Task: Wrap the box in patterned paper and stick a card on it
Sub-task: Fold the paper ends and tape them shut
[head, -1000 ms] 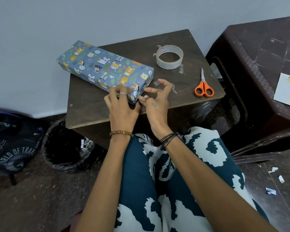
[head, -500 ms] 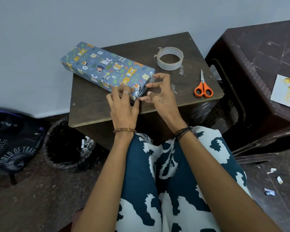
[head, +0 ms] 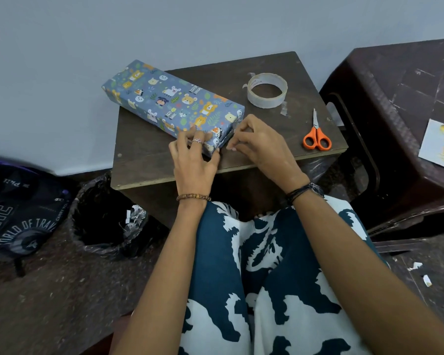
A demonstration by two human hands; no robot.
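Observation:
A long box (head: 172,103) wrapped in blue animal-print paper lies diagonally on the small dark wooden table (head: 144,155). My left hand (head: 194,160) grips its near corner, fingers on top and thumb against the end face. My right hand (head: 259,144) has its fingers bent and bunched at that same end, pinching the folded paper there. A white card with gold print (head: 440,144) lies apart on the dark plastic stool (head: 395,85) at the right.
A roll of clear tape (head: 267,90) and orange-handled scissors (head: 317,137) lie on the table's right half. A lined waste bin (head: 105,216) stands on the floor at the left beside a dark backpack (head: 18,211). Paper scraps (head: 420,272) dot the floor at the right.
My right hand's fingers have gone from spread to curled in against the box's near end. My left hand has stayed on the near corner.

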